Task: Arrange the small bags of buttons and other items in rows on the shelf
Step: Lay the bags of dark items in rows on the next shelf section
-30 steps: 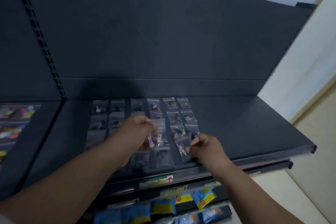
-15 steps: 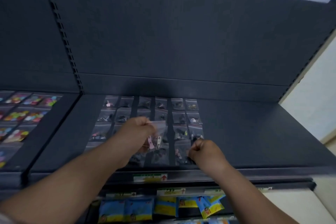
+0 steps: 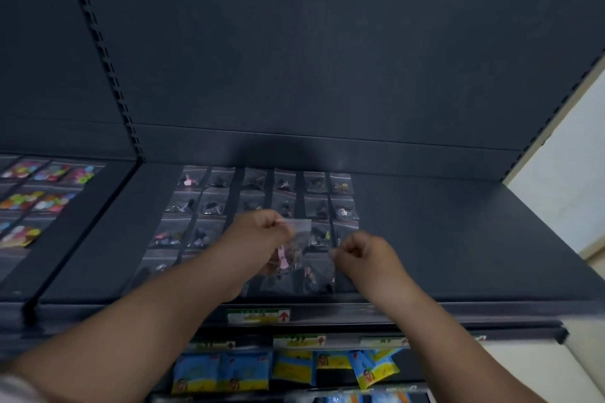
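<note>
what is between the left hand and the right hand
In the head view, a clear bag with pink pieces, held by the left hand, fills most of the gap; the right hand pinches a second clear bag lower down.

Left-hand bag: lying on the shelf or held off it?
Held off it: the left hand pinches the clear bag by its top edge, above the rows.

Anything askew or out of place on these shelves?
One blue packet on the lower rack is tilted; its neighbours sit straight. The clear bags on the shelf lie in even rows. The left hand and right hand each pinch one.
</note>
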`<state>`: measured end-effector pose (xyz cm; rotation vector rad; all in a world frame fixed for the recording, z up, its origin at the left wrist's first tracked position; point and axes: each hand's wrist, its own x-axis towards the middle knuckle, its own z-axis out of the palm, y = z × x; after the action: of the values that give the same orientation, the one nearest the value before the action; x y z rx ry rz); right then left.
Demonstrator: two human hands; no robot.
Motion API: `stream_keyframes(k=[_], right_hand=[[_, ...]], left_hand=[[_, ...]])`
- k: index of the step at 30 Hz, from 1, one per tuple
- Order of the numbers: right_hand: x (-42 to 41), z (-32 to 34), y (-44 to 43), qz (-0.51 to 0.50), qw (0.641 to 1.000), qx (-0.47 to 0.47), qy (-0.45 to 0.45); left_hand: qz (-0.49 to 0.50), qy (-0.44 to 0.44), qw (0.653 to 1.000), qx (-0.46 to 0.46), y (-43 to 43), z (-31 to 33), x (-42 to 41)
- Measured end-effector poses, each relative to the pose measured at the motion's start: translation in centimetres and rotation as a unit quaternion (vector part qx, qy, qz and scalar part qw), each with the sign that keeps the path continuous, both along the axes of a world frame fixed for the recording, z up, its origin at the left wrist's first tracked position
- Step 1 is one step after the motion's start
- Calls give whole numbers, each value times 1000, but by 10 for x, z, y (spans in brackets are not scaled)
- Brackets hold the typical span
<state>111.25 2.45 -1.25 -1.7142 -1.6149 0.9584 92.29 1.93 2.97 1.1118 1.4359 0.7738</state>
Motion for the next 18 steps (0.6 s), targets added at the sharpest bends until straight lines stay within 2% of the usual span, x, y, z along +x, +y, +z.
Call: stream_keyframes(k=[3,6,9,13,15,18], right_hand=[[-5,16,-4,55,979,-43,194],[-4,21,-6,71,963,-50,257],[5,21,-4,41,968,-48,245],[28,14,0,5,981,-60,184],[40,8,3,-18,988,-68,140],[49,-4,7,-42,989,-87,112]], left_hand=[[-13,-9,1000,6,2,2,13],[-10,-30,999,12,6,2,29],[-22,-34,999,21,9,-4,43],[-34,18,998,46,13,-15,51],[-59,99,990,84,15,-22,49],[-124,222,956,147,14,-31,44]])
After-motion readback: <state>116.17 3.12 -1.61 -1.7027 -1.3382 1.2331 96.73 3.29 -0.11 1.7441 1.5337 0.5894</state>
